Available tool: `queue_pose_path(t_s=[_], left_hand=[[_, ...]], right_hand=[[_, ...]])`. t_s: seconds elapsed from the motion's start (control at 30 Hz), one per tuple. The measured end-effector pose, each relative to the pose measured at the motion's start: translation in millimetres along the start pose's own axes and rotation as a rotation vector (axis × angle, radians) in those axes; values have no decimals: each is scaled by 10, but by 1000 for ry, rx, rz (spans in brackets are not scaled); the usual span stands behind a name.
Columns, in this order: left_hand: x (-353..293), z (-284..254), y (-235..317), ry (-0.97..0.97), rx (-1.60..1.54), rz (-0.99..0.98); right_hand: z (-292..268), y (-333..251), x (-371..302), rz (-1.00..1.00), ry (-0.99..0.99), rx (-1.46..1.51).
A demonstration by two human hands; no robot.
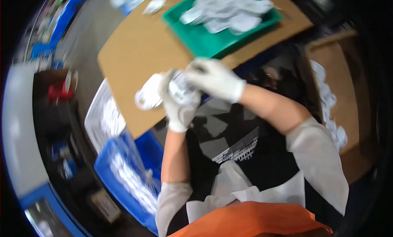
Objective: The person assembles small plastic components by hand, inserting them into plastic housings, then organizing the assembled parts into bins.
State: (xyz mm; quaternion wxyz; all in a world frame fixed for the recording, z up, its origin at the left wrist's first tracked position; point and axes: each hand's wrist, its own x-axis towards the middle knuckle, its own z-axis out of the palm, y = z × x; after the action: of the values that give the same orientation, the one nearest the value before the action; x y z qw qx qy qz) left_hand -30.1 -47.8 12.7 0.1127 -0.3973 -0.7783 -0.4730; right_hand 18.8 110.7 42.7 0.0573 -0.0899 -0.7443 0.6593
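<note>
My left hand (179, 108), in a white glove, is closed around a white rounded piece (180, 89) with dark printing on its face; its exact kind is blurred. My right hand (215, 79), gloved too, has its fingers curled in a pinch at the upper right edge of that piece. Motion smears the fingertips. Just left of my left hand, a flat white piece (149, 94) with a hole at its end lies on the brown table (135, 49). Beyond my hands, a green tray (200, 44) holds a heap of similar white pieces (229, 12).
Another white piece (154, 6) lies at the table's far left. Below the table's left edge stand a white bin (93, 118) and a blue bin (108, 167) with white contents and clear plastic. To my right is a cardboard box (348, 81) with white pieces along its side.
</note>
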Motion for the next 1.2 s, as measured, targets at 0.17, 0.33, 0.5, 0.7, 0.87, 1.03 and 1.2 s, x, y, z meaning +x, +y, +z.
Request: queue_pose_path(t_s=[0.17, 0.33, 0.5, 0.7, 0.87, 1.03, 1.2], left_hand=[[41, -93, -29, 132, -1033, -458], [29, -95, -11, 118, -1001, -480], [43, -98, 19, 68, -795, -446], [25, -115, 20, 52, -649, -359], [26, -117, 41, 55, -637, -351], [29, -104, 28, 49, -610, -320], [16, -90, 28, 74, -627, -345]], right_hand=[[-60, -92, -115, -356, 124, -339], [68, -45, -168, -552, 79, -553], [98, -18, -166, -614, 40, -531], [133, 27, -153, -643, 26, -524], [128, 31, -155, -647, 15, -504], [105, 21, -155, -636, -2, -502], [97, 30, -141, -630, -17, -519]])
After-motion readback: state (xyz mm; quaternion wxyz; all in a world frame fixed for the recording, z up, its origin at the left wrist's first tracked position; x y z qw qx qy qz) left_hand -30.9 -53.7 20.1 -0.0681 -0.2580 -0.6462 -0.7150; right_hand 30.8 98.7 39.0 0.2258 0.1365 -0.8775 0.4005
